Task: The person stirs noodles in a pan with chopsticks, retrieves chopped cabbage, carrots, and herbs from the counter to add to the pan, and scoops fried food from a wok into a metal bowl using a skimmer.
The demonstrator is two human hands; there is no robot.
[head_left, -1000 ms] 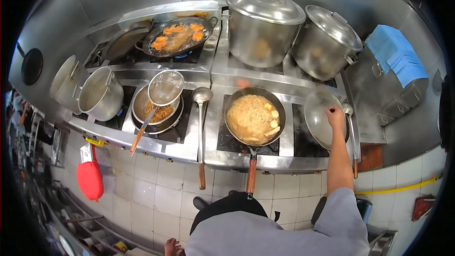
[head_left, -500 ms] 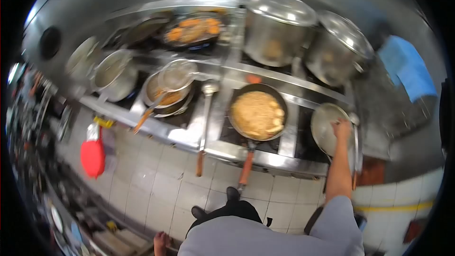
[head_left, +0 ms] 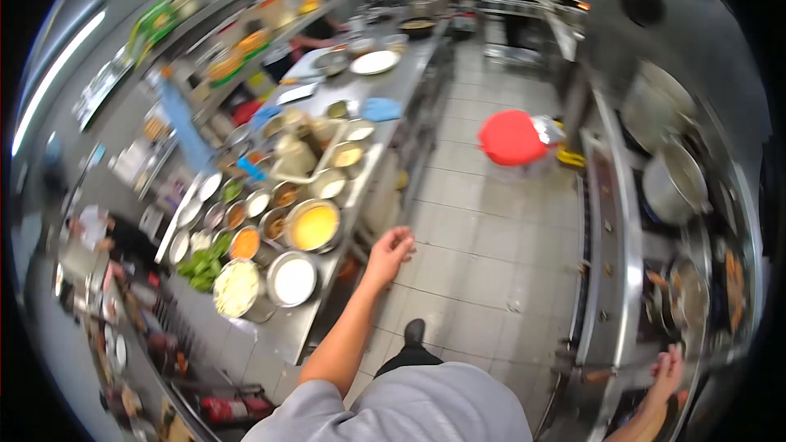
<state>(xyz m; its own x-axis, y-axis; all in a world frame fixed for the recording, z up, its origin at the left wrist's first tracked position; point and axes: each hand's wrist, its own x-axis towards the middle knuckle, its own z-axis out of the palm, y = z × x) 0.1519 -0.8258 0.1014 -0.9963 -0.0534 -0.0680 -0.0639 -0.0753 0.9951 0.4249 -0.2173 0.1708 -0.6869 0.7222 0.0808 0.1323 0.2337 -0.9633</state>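
At the near end of the long steel tabletop (head_left: pixel 286 337): ruffled leafy greens (head_left: pixel 203 265); round bowl of pale, coarse shreds (head_left: pixel 236 287); toward the right-hand edge, round metal bowl of smooth white contents (head_left: pixel 293 281), then round metal bowl of glossy yellow liquid (head_left: pixel 314 227). Could tip if caught by a swing of the bare left hand (head_left: pixel 390 256), empty, loosely curled, just beside that edge. Farther right, smooth bright-red rounded shape (head_left: pixel 514 137). Just inside the front edge of the metal stove (head_left: pixel 634 221), bare right hand (head_left: pixel 667 370), seemingly empty and loose; possible burn from brushing the round wire-mesh strainer (head_left: pixel 689 299), if hot.
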